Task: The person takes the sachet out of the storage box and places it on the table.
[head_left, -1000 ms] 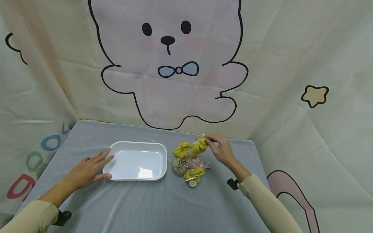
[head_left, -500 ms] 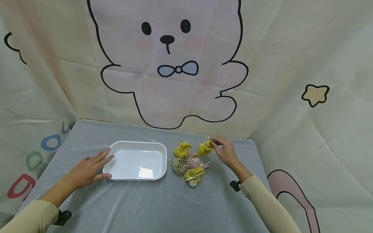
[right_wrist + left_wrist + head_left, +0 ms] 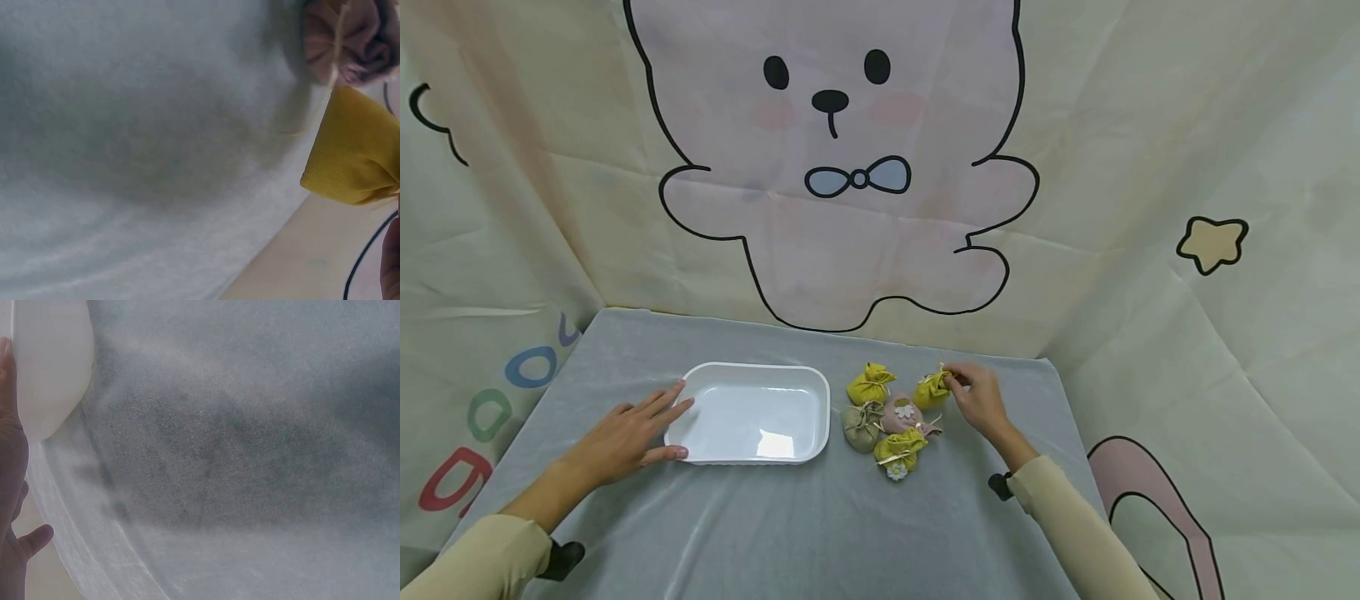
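Observation:
At the back of the small group, my right hand [image 3: 979, 398] pinches the gathered neck of a yellow drawstring pouch [image 3: 931, 391]. In the right wrist view that pouch [image 3: 356, 150] shows its flat base, with a fingertip at its tied neck. Close by lie another yellow pouch [image 3: 868, 385], a grey-green pouch [image 3: 861, 428], a pink pouch [image 3: 901, 413] with a white flower, and a yellow pouch [image 3: 899, 450] at the front. My left hand [image 3: 625, 437] rests with spread fingers against the left rim of a white rectangular tray [image 3: 752, 460].
A grey cloth [image 3: 760, 533] covers the table. Behind it hangs a pale curtain [image 3: 1112, 167] with a printed bear [image 3: 857, 250], close to the table's back edge. The tray stands left of the pouches, with a strip of cloth between.
My right hand has carried the pinched yellow pouch rightward and then slightly lower, away from the other yellow pouch at the back. The left hand and tray have stayed in place.

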`<act>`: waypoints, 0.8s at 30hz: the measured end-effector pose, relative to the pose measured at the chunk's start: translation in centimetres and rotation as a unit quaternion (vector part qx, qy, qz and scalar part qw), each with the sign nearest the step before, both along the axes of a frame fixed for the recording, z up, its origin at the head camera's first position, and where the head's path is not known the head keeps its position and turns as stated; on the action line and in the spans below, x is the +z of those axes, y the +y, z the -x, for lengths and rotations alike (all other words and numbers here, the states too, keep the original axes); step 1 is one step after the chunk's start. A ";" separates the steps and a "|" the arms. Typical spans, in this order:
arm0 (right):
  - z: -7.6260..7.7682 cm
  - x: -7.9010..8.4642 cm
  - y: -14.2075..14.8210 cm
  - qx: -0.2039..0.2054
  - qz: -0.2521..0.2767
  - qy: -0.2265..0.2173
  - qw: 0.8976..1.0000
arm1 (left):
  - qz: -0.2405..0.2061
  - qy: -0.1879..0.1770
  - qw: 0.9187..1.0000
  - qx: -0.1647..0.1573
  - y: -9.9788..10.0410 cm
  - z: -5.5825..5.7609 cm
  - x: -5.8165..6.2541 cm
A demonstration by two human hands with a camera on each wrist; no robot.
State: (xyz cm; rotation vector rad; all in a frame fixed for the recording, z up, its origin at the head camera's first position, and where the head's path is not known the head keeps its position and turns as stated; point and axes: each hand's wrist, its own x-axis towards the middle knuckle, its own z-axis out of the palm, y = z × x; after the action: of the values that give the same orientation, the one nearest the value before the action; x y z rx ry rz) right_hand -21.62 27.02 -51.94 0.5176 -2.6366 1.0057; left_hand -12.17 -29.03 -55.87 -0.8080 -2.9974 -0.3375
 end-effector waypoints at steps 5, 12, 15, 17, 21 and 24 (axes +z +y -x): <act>-0.2 -1.3 0.2 -0.007 -0.010 -0.023 1.000 | 0.004 -0.009 1.000 -0.003 0.1 0.1 0.1; -0.5 -1.8 0.3 -0.031 -0.014 -0.091 0.995 | 0.005 -0.013 1.000 -0.007 0.2 0.3 0.2; -0.6 -1.6 0.2 -0.029 -0.032 -0.109 0.993 | 0.011 -0.015 1.000 -0.005 0.1 0.5 0.3; -0.7 -1.4 0.1 -0.030 -0.058 -0.121 0.991 | 0.015 -0.020 1.000 -0.002 0.1 0.4 0.5; -1.2 -0.7 0.2 -0.036 -0.104 -0.134 0.985 | 0.014 -0.040 0.999 0.005 0.3 0.3 1.2; -1.4 0.0 0.6 -0.047 -0.153 -0.105 0.982 | -0.002 -0.058 0.998 0.009 0.4 0.4 1.8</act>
State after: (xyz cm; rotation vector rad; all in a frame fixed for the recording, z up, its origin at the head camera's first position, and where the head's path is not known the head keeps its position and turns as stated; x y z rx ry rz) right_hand -20.22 27.60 -51.97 0.3609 -2.9940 0.6614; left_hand -12.60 -28.61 -54.04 -0.7858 -3.1078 -0.4024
